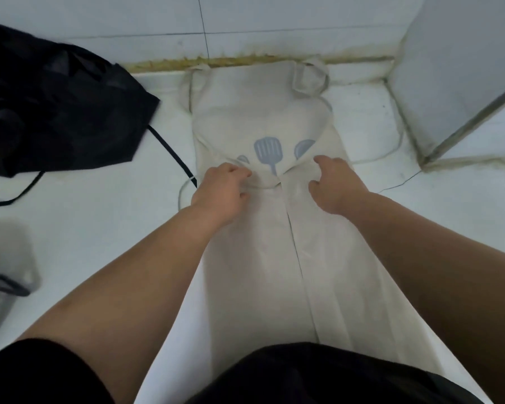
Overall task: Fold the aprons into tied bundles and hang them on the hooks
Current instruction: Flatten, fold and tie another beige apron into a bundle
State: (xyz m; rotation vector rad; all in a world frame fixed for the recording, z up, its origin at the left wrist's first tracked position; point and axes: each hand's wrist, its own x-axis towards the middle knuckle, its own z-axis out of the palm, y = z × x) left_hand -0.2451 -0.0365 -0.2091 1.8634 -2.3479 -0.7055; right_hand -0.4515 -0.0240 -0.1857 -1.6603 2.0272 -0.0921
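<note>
Cream apron (263, 118) lies flat on the white counter (99, 223), lengthwise away from the person. Its two long side edges are folded inward and meet in one line, which starts between the two hands and runs back toward the body.

The left hand (220, 189) has its fingers curled narrow and pinches the top corner of the left flap. The right hand (337, 185) lies on the right flap with bent fingers; whether they hold the cloth or only press it, I cannot tell.

Just beyond the fingertips three blue-grey printed utensils (267, 151) show, two of them partly covered by the flaps. Farther beyond, the neck loop (309, 80) reaches the foot of the tiled wall (274, 18).

To the left of the left fingers there is open counter, then one black apron (56, 112) — crumpled, with its black strap (172, 153) trailing toward the cream one. To the right of the right fingers a strip of counter stays open up to a metal cabinet (464, 68). One grey basket (3, 272) stands well left of the left forearm. In count: two aprons, one basket.
</note>
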